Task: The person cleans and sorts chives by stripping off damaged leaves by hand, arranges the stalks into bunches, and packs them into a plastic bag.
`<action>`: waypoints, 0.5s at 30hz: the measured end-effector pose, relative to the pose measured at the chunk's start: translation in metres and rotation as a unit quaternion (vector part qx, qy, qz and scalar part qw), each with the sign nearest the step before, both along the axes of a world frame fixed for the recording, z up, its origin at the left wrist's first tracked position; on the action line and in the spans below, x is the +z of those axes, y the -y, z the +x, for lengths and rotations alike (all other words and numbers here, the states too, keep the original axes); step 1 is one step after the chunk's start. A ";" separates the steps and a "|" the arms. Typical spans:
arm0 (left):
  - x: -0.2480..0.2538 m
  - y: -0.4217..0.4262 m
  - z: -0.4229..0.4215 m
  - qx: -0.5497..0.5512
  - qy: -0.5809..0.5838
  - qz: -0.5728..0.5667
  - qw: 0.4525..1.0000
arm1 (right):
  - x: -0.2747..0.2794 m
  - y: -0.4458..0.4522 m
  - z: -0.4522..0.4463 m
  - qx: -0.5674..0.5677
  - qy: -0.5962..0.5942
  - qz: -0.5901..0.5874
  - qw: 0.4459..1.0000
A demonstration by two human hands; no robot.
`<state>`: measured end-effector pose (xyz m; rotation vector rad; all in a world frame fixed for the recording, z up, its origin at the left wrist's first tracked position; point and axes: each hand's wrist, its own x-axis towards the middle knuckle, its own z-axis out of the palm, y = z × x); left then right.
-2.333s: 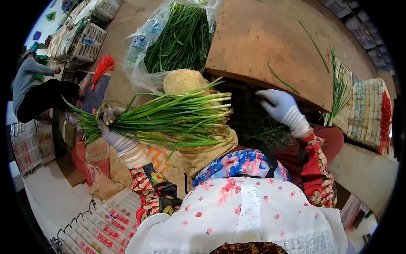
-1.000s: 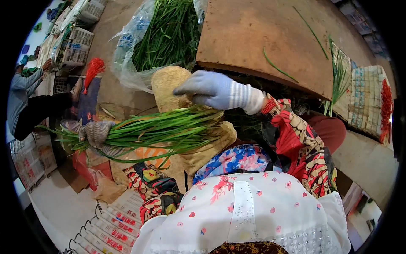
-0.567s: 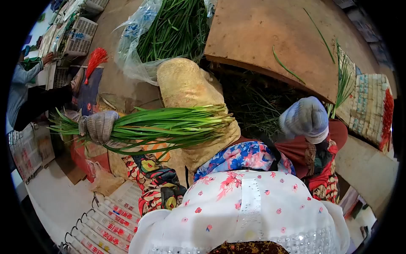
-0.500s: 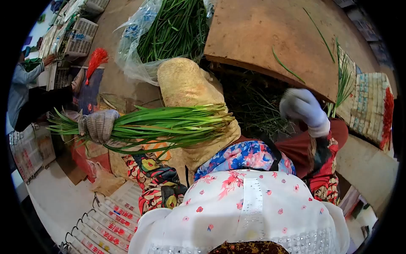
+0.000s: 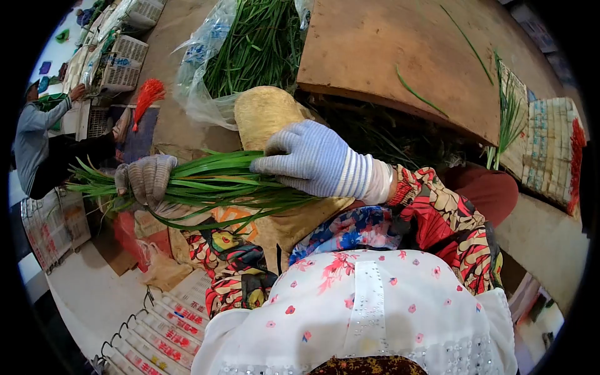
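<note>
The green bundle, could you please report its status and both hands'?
Left hand closed round green bundle near leaf tips; right hand over it toward other end, grip unclear; nothing visibly blocking.

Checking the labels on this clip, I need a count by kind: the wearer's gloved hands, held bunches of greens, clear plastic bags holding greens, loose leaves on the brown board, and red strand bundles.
Gloved hands: 2, left hand and right hand
Held bunch: 1
Clear bag: 1
Loose leaves on board: 2
Red bundles: 2
Total: 8
</note>
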<state>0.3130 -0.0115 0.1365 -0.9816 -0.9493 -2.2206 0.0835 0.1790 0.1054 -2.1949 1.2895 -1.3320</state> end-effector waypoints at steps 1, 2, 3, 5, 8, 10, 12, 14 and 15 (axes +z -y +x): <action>0.001 0.002 -0.006 -0.024 -0.019 -0.006 1.000 | 0.001 0.003 0.002 0.012 -0.011 -0.010 1.000; 0.002 0.003 -0.009 -0.033 -0.026 -0.011 0.999 | 0.002 0.006 0.003 0.024 -0.021 -0.018 0.999; 0.003 0.003 -0.012 -0.031 -0.028 -0.013 0.999 | 0.002 0.009 0.005 0.025 -0.020 -0.017 0.999; 0.000 0.002 -0.008 0.028 0.012 -0.013 0.999 | 0.001 0.012 0.009 0.044 -0.019 -0.027 0.998; -0.003 0.000 0.003 0.082 0.058 -0.014 0.995 | 0.019 0.010 0.006 0.023 0.093 0.025 0.995; 0.007 -0.012 0.007 0.153 0.174 -0.002 0.973 | 0.034 0.009 0.000 0.009 0.128 0.023 0.992; 0.011 -0.024 0.003 0.151 0.173 0.006 0.973 | 0.038 0.012 -0.005 -0.015 0.189 0.009 0.982; 0.013 -0.025 -0.001 0.148 0.171 0.013 0.974 | 0.041 0.009 -0.016 0.019 0.219 0.019 0.975; 0.011 -0.023 0.001 0.145 0.173 0.020 0.974 | 0.042 0.003 -0.024 0.079 0.337 0.099 0.933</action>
